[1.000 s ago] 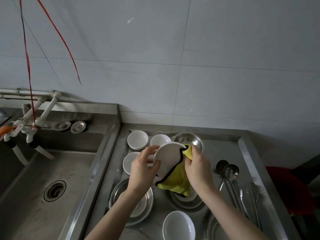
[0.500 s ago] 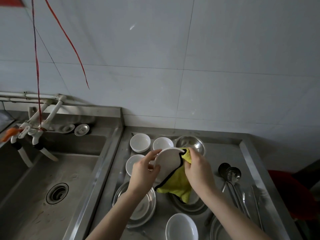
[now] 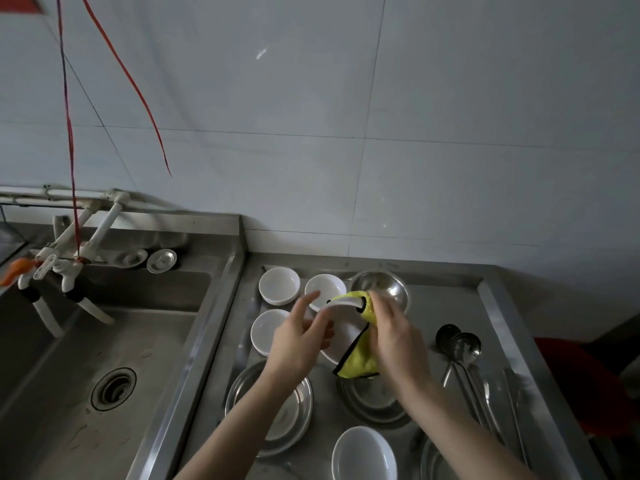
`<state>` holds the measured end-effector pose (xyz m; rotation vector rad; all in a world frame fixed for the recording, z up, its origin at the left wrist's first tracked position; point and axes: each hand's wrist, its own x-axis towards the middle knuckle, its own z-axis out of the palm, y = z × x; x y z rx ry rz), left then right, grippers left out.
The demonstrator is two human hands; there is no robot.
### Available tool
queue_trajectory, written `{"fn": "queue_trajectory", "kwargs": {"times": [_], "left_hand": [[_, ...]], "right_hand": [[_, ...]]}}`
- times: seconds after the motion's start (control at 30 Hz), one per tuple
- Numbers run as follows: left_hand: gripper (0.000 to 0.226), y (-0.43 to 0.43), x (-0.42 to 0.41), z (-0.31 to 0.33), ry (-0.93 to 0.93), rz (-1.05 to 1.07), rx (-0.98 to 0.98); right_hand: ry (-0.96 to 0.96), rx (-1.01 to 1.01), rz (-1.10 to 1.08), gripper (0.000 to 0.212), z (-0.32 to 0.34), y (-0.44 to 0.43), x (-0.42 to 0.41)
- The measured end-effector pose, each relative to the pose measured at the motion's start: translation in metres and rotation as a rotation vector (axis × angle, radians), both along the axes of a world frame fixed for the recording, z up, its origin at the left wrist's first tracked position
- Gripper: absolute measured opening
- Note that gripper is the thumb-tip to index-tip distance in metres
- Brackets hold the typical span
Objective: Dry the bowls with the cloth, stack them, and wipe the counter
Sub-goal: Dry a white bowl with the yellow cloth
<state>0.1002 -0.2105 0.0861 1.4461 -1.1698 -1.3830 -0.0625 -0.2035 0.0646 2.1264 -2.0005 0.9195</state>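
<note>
A white bowl (image 3: 346, 336) is held tilted above the steel counter (image 3: 446, 303), ringed closely by small white bowls (image 3: 279, 285), a steel bowl (image 3: 388, 285) and steel plates (image 3: 375, 401), so little bare room is left beneath it. Its rim is pinched through the yellow cloth (image 3: 358, 360) by the curled right hand (image 3: 394, 337); the left hand (image 3: 294, 348) is laid against it, fingers nearly straight. Ladles (image 3: 460, 348) are laid by the counter's raised right edge; a sink (image 3: 69, 375) is set leftward under a tiled wall (image 3: 450, 98).

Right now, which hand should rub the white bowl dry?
Right. The right hand grips the yellow cloth over the white bowl rim; the left hand only steadies it.
</note>
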Motion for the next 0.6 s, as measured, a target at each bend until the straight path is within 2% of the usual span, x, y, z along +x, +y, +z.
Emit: {"fn": "queue_trajectory", "kwargs": {"times": [0.1, 0.23, 0.33, 0.4, 0.47, 0.53, 0.6], "left_hand": [[0.026, -0.012, -0.009, 0.006, 0.276, 0.025, 0.211], [0.024, -0.018, -0.013, 0.004, 0.417, 0.108, 0.251], [0.015, -0.02, -0.014, -0.001, 0.432, 0.158, 0.258], [0.017, -0.022, -0.012, -0.004, 0.44, 0.16, 0.273], [0.019, -0.023, -0.007, -0.007, 0.431, 0.135, 0.286], [0.01, -0.023, -0.001, -0.011, 0.43, 0.108, 0.273], [0.009, -0.023, 0.005, -0.013, 0.471, 0.094, 0.257]], "right_hand": [[0.071, -0.041, 0.076, 0.061, -0.005, 0.009, 0.009], [0.127, -0.083, 0.199, 0.066, -0.014, 0.021, 0.019], [-0.006, -0.015, 0.238, 0.063, -0.016, 0.023, 0.018], [-0.068, 0.027, 0.284, 0.062, -0.016, 0.026, 0.017], [-0.214, 0.068, 0.307, 0.06, -0.013, 0.027, 0.015], [-0.396, 0.068, 0.203, 0.047, -0.009, 0.025, 0.009], [-0.473, 0.082, 0.084, 0.037, -0.008, 0.021, 0.0]]}}
